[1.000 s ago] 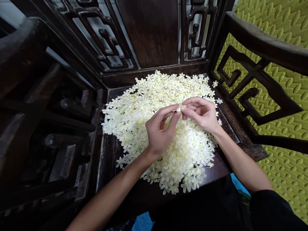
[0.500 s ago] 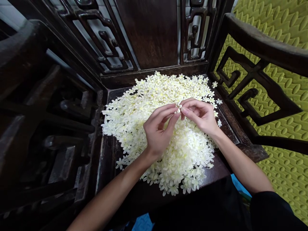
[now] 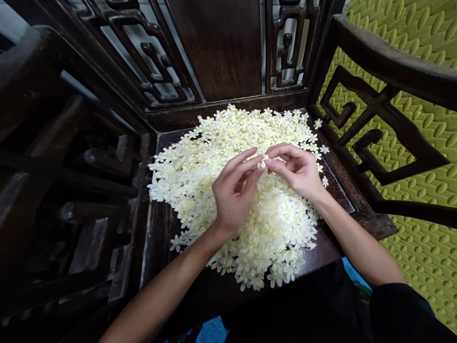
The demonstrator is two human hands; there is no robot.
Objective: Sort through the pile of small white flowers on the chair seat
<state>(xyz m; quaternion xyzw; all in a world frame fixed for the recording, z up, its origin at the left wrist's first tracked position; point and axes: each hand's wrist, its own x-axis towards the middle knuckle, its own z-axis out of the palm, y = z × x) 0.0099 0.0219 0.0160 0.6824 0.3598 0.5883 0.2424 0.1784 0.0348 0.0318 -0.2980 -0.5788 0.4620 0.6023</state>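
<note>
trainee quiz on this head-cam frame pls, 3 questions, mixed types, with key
1. Multiple choice: what does the right hand have at its fingertips? A) a spoon B) a small white flower C) a cup
2. Yes or no: does any bare chair seat show around the flower pile?
3. Fill in: the textured surface beyond the armrest on the picture's right is ____ in colour.

Key: 1. B; 2. Yes; 3. yellow-green

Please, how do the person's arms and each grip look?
The left grip and right grip are ungloved hands, no rings visible. Both forearms are bare, without watch or bracelet. A black sleeve ends near the right elbow; no left sleeve shows.
</note>
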